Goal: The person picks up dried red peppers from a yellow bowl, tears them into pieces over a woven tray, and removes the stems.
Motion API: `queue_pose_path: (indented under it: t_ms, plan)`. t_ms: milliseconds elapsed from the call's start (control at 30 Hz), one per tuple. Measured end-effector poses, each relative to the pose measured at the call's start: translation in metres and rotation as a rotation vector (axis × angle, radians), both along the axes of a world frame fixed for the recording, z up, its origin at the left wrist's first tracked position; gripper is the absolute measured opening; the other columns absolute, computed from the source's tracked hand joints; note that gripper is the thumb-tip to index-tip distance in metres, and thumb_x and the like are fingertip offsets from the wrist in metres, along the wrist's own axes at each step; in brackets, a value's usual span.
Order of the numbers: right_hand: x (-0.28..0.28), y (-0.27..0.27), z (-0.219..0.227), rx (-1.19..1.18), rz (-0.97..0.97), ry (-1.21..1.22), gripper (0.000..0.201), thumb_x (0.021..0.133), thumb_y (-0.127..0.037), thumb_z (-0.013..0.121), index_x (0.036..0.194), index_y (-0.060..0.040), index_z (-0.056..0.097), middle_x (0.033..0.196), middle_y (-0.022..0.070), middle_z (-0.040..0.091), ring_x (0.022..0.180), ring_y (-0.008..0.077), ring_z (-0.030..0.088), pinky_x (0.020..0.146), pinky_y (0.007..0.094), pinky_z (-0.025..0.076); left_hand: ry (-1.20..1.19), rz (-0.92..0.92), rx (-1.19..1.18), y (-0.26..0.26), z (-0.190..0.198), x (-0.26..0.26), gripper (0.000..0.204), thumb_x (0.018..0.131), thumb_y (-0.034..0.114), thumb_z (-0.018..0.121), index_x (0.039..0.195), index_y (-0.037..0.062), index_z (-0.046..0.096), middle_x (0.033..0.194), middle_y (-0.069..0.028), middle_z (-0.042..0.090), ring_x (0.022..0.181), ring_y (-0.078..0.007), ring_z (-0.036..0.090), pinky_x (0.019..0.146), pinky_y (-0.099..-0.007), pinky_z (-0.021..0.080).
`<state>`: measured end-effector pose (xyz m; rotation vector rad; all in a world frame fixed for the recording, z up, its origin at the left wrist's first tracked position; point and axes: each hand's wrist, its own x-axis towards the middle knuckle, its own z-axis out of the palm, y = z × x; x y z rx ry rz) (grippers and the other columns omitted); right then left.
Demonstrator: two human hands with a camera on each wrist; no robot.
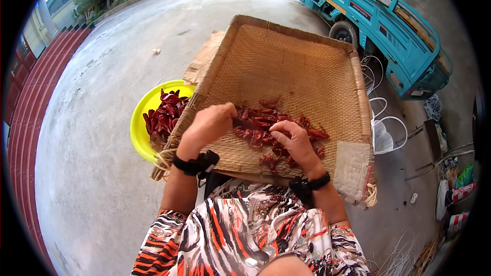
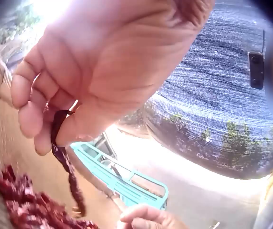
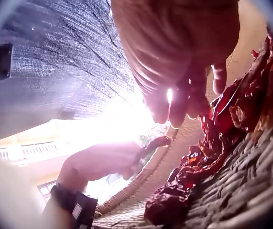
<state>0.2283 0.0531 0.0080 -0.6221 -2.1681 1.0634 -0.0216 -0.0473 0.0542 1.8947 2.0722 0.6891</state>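
My left hand [image 1: 210, 125] is over the left part of a shallow woven basket [image 1: 286, 61]. Its thumb and fingers pinch a dark dried chili pepper [image 2: 70, 174], whose long wrinkled body dangles below the fingertips in the left wrist view. My right hand [image 1: 295, 143] hovers to the right of it, fingers bent loosely and pointing down, with nothing visible in them. Below both hands lies a pile of dried red chili pieces [image 1: 258, 117] on the weave. In the right wrist view, glossy chili pieces [image 3: 208, 157] lie close beside the right fingertips.
A yellow basin [image 1: 140, 133] of whole red chilies [image 1: 168, 112] stands on the ground left of the basket. A patch of pale cloth [image 1: 352, 168] covers the basket's near right corner. A turquoise cargo tricycle [image 1: 368, 23] is parked behind; red steps [image 1: 43, 107] run along the left.
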Motion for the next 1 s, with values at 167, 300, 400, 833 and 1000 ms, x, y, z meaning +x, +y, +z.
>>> queue_pose_path:
  t_ms: [167, 300, 400, 833, 1000]
  plan:
    - [0.006, 0.016, -0.016, 0.069, -0.247, -0.093, 0.03, 0.086, -0.015, 0.068, 0.114, -0.0059, 0.062, 0.113, 0.014, 0.063, 0.106, 0.0301, 0.059, 0.091, 0.0385, 0.047, 0.084, 0.362, 0.129, -0.024, 0.017, -0.036, 0.02, 0.087, 0.01, 0.051, 0.103, 0.0062, 0.062, 0.088, -0.0206, 0.067, 0.088, -0.0376, 0.065, 0.079, -0.0453, 0.05]
    - [0.011, 0.024, -0.014, 0.262, -0.348, -0.344, 0.034, 0.085, -0.018, 0.067, 0.117, -0.0094, 0.06, 0.114, 0.0123, 0.062, 0.111, 0.0317, 0.055, 0.097, 0.0435, 0.042, 0.284, 0.693, 0.181, -0.042, 0.021, -0.064, 0.025, 0.087, 0.012, 0.052, 0.109, 0.005, 0.061, 0.096, -0.0226, 0.067, 0.091, -0.0392, 0.064, 0.079, -0.0491, 0.051]
    - [0.007, 0.027, -0.012, 0.339, -0.379, -0.436, 0.035, 0.085, -0.018, 0.068, 0.117, -0.0107, 0.06, 0.112, 0.0114, 0.062, 0.111, 0.0301, 0.055, 0.098, 0.0441, 0.04, 0.466, 0.708, 0.33, -0.046, 0.021, -0.064, 0.029, 0.086, 0.014, 0.057, 0.113, 0.0034, 0.06, 0.102, -0.0226, 0.064, 0.096, -0.039, 0.061, 0.084, -0.0478, 0.049]
    - [-0.004, 0.026, 0.001, 0.684, -0.238, -0.17, 0.02, 0.086, -0.013, 0.067, 0.105, -0.0087, 0.065, 0.093, 0.0059, 0.066, 0.091, 0.0268, 0.06, 0.091, 0.0419, 0.043, -0.435, -0.14, 0.072, 0.025, -0.011, 0.054, 0.023, 0.089, 0.01, 0.066, 0.107, -0.0012, 0.059, 0.079, -0.0099, 0.067, 0.071, -0.0161, 0.063, 0.064, -0.0304, 0.051]
    - [-0.008, 0.008, 0.013, 0.651, -0.125, -0.094, 0.015, 0.085, -0.015, 0.069, 0.098, -0.0077, 0.068, 0.092, 0.0063, 0.067, 0.091, 0.0263, 0.061, 0.086, 0.04, 0.046, -0.563, -0.202, 0.114, 0.03, -0.027, 0.057, 0.018, 0.092, 0.013, 0.065, 0.1, -0.0012, 0.058, 0.073, -0.0073, 0.061, 0.065, -0.0136, 0.057, 0.059, -0.0295, 0.047]
